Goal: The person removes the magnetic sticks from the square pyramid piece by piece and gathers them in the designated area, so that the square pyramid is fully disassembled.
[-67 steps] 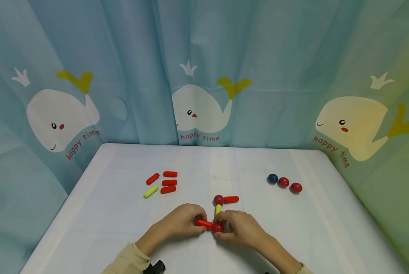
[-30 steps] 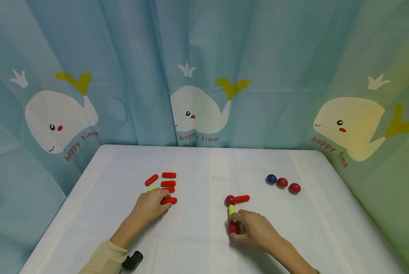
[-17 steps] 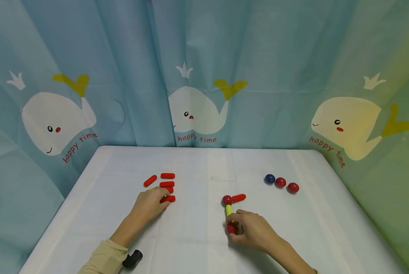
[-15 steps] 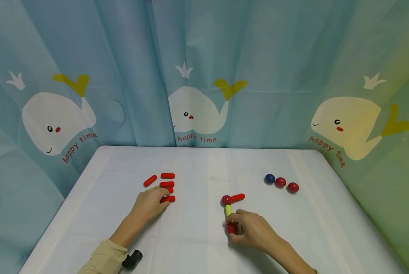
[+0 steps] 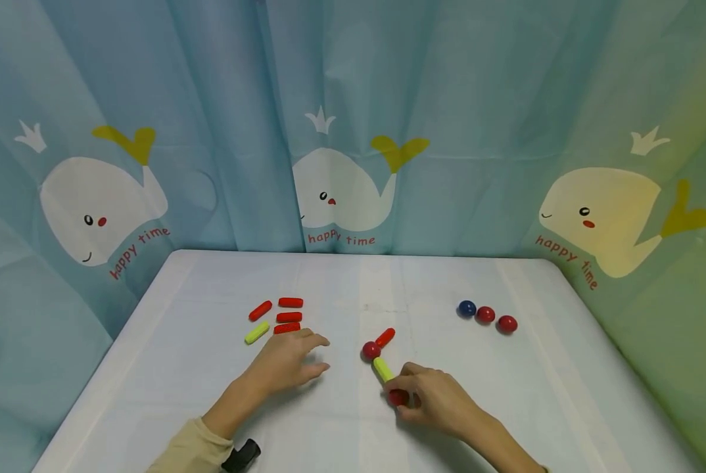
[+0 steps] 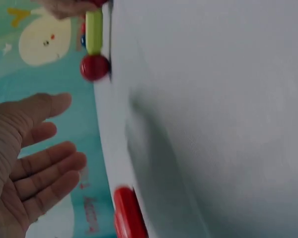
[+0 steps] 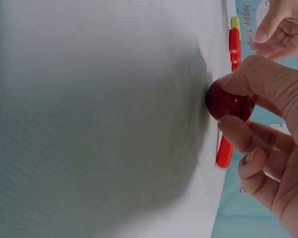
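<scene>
My right hand [image 5: 438,401] pinches a red ball [image 5: 398,397] between thumb and fingers; in the right wrist view the same ball [image 7: 223,101] sits at the fingertips. A yellow-green rod [image 5: 382,370] runs from it to a second red ball [image 5: 371,351], and a red rod [image 5: 385,337] extends beyond that. My left hand [image 5: 288,364] hovers left of this chain with its fingers spread and nothing between them. Near it lies a red rod [image 5: 286,328]. Low in the left wrist view a red rod [image 6: 129,213] lies on the table.
Several loose rods lie at the left, among them a yellow-green rod [image 5: 257,332] and a red rod [image 5: 260,311]. A blue ball [image 5: 467,309] and two red balls, one a red ball [image 5: 507,324], rest at the right. A printed curtain [image 5: 353,98] hangs behind the white table [image 5: 507,394].
My left hand carried a red rod from the chain to the left group, let go of it and now moves back right. The chain's far end has swung left, while my right hand keeps its ball.
</scene>
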The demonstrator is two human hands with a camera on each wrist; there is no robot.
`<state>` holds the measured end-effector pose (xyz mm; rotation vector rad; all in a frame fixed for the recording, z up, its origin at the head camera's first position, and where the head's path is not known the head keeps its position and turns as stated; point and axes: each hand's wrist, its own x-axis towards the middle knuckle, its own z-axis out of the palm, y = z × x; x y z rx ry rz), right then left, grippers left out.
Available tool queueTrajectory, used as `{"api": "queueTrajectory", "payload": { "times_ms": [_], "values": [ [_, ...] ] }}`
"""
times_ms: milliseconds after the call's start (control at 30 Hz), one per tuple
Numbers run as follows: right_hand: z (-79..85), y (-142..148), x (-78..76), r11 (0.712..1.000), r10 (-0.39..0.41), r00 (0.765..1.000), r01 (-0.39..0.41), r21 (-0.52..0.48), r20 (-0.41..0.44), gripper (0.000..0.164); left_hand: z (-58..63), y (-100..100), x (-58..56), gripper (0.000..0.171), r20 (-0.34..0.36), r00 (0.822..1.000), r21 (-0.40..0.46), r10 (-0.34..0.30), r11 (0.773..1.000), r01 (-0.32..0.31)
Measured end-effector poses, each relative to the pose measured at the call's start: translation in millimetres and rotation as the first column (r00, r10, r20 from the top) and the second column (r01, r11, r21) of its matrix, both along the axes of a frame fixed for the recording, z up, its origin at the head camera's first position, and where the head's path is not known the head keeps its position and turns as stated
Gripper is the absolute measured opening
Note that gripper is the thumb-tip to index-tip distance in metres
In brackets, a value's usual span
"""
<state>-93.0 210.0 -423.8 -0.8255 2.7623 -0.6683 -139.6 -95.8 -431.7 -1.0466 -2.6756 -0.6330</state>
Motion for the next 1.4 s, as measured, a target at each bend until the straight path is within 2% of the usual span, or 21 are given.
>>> {"api": "queueTrajectory", "payload": {
  "times_ms": [167,300,433,567,667,733,833,1000,1267,1400],
  "values": [
    [-2.7,1.8,-1.4,0.998,0.053,0.999,-0.053,-0.029,-0.005,0.030,1.8,21.4,1.5,0.045,0.079,0.991,-0.023,-0.104,0.994,0.107],
    [-4.2,3.8,-1.1,0.994,0.097,0.995,-0.099,-0.051,-0.035,0.029,-2.1,36.2,2.2,0.047,0.099,0.982,-0.053,-0.163,0.984,0.169],
    [-4.3,5.5,-1.0,0.988,0.139,0.987,-0.144,-0.060,-0.075,0.030,-8.0,47.9,3.1,0.040,0.084,0.971,-0.095,-0.222,0.968,0.230],
    [-3.1,5.5,-1.6,0.988,0.140,0.988,-0.143,-0.060,-0.062,0.028,-15.3,54.7,2.9,0.026,0.035,0.962,-0.104,-0.269,0.957,0.271],
    [-2.5,5.6,-1.6,0.990,0.122,0.992,-0.124,-0.061,-0.042,0.026,-19.1,57.4,2.9,0.016,0.025,0.964,-0.098,-0.264,0.959,0.265],
    [-2.7,5.9,-1.5,0.992,0.106,0.994,-0.109,-0.063,-0.039,0.026,-19.8,58.8,3.0,0.013,0.045,0.969,-0.102,-0.243,0.964,0.246],
    [-3.7,6.8,-1.1,0.994,0.083,0.995,-0.087,-0.064,-0.061,0.028,-19.0,60.6,3.6,0.014,0.079,0.975,-0.133,-0.209,0.967,0.218],
    [-6.5,8.0,-0.4,0.995,0.056,0.993,-0.064,-0.077,-0.106,0.031,-19.6,62.4,4.1,0.015,0.116,0.974,-0.173,-0.192,0.962,0.211],
    [-7.9,7.8,0.6,0.999,-0.001,0.995,-0.004,-0.049,-0.097,0.029,-18.9,62.7,4.8,0.013,0.137,0.967,-0.172,-0.214,0.956,0.236],
    [-6.6,10.4,0.5,0.999,-0.017,0.991,0.011,-0.044,-0.129,0.029,-19.1,65.2,5.1,0.012,0.116,0.966,-0.177,-0.230,0.952,0.248]
  ]
}}
